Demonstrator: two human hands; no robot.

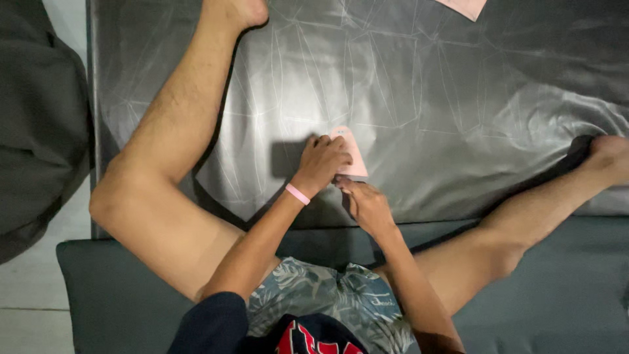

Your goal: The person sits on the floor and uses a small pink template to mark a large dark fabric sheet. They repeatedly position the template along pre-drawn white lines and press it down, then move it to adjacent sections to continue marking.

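Nearest the camera are a dark shirt (308, 334) and leaf-print shorts (327, 295), with the person seated on a grey cushion (111, 288) and both bare legs spread out over a crinkled silvery-grey sheet (458, 98). Just beyond the knees, the right hand (368, 206) lies low on the sheet, its fingers (346, 185) curled and pinching at the near edge of a small pink piece of paper (354, 157); how firmly they grip cannot be told, since the fingertips are partly hidden. The left hand (322, 160), with a pink wristband (297, 193) at the wrist, rests on top of the paper's left side, fingers bent and pressing down rather than closed around it. The paper lies flat on the sheet between the legs, touching both hands. The sheet looks slick and creased, so the paper could slide or skew under pressure, and any fold would likely come out crooked; the uneven creases beneath could also mark or tear thin paper if the fingers press hard. The hands shade the paper, which may hide its edges. Farther off, at the top edge, another pink piece (465, 6) lies well apart.
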